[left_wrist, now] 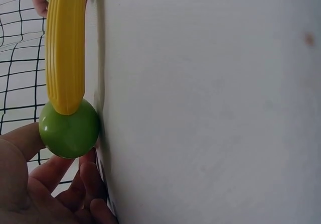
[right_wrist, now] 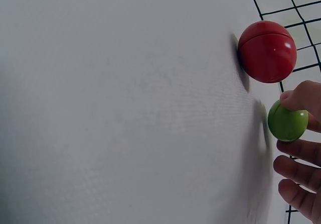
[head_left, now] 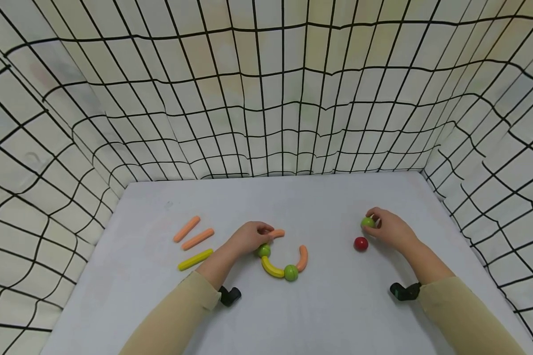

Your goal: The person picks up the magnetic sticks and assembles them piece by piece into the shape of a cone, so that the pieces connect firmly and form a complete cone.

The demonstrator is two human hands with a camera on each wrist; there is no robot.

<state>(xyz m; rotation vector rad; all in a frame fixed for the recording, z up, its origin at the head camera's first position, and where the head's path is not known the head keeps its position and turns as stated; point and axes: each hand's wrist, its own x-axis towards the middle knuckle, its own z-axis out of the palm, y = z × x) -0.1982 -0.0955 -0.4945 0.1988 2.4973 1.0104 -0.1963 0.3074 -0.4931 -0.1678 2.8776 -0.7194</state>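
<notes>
My left hand (head_left: 247, 238) pinches an orange stick (head_left: 277, 233) beside a green ball (head_left: 264, 251); its fingers hide part of the stick. From that ball, a curved yellow stick (head_left: 272, 267) leads to a second green ball (head_left: 291, 272), and a curved orange stick (head_left: 302, 258) rises from there. In the left wrist view the yellow stick (left_wrist: 65, 48) meets the near green ball (left_wrist: 69, 131), with thumb and fingers close round it. My right hand (head_left: 394, 230) holds another green ball (right_wrist: 287, 123) between thumb and fingers. Near it on the table lies a red ball (head_left: 361, 244).
Two straight orange sticks (head_left: 187, 229) and a straight yellow stick (head_left: 195, 260) lie left of my left arm. The white table (head_left: 328, 315) is bordered at the back and sides by black netting (head_left: 284, 103) over pale cloth. Dark wrist cameras (head_left: 404, 291) hang at both wrists.
</notes>
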